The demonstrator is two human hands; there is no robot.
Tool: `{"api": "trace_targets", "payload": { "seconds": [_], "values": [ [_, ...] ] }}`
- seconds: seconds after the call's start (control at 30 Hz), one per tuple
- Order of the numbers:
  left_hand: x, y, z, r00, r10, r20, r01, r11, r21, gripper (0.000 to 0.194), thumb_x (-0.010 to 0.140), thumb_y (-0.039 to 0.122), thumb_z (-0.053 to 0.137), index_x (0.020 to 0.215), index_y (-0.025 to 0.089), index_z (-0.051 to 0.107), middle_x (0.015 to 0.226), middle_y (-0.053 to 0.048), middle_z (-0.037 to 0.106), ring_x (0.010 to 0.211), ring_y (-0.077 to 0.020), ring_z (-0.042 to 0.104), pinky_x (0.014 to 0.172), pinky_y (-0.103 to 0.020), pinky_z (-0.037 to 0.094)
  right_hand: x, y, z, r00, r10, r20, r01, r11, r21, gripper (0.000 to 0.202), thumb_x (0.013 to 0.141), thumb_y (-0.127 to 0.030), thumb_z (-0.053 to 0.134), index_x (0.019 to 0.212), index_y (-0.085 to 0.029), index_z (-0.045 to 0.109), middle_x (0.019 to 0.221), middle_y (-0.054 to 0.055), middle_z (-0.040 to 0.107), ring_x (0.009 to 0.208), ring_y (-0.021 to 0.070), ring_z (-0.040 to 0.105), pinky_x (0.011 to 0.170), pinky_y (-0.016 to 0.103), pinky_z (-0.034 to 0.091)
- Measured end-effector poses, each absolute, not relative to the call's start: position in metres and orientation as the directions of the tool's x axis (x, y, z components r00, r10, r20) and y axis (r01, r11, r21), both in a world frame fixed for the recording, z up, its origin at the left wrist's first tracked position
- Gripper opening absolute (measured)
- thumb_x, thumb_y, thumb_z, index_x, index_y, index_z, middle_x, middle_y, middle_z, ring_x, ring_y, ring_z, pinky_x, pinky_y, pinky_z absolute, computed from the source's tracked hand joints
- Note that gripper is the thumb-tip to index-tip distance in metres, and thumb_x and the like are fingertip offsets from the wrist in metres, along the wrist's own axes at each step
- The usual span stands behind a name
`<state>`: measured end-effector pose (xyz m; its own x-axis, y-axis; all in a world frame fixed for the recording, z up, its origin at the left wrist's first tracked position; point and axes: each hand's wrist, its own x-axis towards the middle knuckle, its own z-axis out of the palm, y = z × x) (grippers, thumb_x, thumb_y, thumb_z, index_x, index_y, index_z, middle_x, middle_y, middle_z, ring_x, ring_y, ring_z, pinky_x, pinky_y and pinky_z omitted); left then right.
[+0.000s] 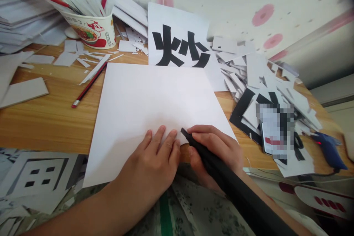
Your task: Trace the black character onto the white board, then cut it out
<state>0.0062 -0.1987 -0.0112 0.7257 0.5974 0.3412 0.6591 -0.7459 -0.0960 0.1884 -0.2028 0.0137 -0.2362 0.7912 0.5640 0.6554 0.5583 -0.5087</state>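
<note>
A large white board (155, 99) lies on the wooden table, its near edge toward my body. My left hand (157, 158) rests on its near part, fingers stretched out and pressed flat. Just to the right, my right hand (215, 151) is closed around a long black bar-like piece (218, 173) with a slanted, narrow tip; its kind is unclear. The tip points up and left, close to my left fingers and the board's near right edge. Behind the board leans a white sheet (179, 18) with a black Chinese character, its lower part partly covered.
A pencil (88, 86) lies left of the board. Behind it stands a paper cup (95, 31) full of long items. White offcuts (235, 59) crowd the back and right. A phone (272, 129) and a blue glue gun (329, 151) with a cord lie at the right.
</note>
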Motion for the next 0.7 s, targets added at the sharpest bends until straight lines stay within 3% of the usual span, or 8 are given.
{"api": "trace_targets", "payload": {
  "seconds": [0.33,0.7],
  "values": [
    [0.001,-0.200,-0.010,0.703,0.651,0.285,0.676,-0.737,0.017,0.036,0.093,0.008,0.040,0.120,0.011,0.065,0.134,-0.014,0.060,0.121,-0.0339,0.059,0.095,-0.051,0.054,0.192,-0.208,-0.002,-0.286,0.672,0.683,0.677,0.646,-0.353,0.022,0.071,-0.007,0.058,0.092,-0.015,0.060,0.089,0.015,0.073,0.078,0.0209,0.072,0.064,0.031,0.062],
    [0.003,-0.200,-0.008,0.692,0.668,0.274,0.692,-0.722,0.015,0.038,0.091,0.005,0.040,0.117,0.009,0.067,0.131,-0.015,0.061,0.118,-0.0366,0.060,0.093,-0.053,0.055,0.196,-0.212,-0.008,-0.305,0.648,0.698,0.667,0.669,-0.329,0.023,0.072,-0.008,0.058,0.094,-0.015,0.060,0.091,0.014,0.073,0.080,0.0207,0.072,0.064,0.032,0.063]
  ]
}}
